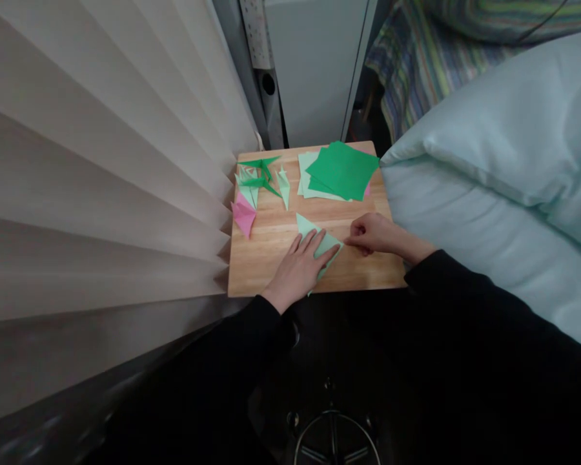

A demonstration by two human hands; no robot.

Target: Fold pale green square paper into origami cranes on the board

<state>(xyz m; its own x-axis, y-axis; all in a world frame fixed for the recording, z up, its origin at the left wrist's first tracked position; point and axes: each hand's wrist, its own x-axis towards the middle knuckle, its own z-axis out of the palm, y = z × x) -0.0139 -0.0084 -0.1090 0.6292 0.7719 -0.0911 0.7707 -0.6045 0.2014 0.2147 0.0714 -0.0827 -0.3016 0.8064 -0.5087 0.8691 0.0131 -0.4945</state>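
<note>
A pale green sheet of origami paper (pixel 307 223), folded to a triangle, lies near the front of the small wooden table. My left hand (pixel 300 265) rests flat on it with fingers spread, covering much of its middle and lower part. At the triangle's right corner is my right hand (pixel 370 234), its fingers curled and the fingertips pinched at that corner. Just how much paper is between those fingertips is too small to see clearly.
Folded paper cranes, dark green (pixel 261 174), pale green (pixel 283 187) and pink (pixel 244 214), sit at the table's (pixel 271 223) left side. A stack of green sheets (pixel 343 169) lies at the back right. A pleated curtain (pixel 126 194) borders the left, pale blue bedding (pixel 489 161) the right.
</note>
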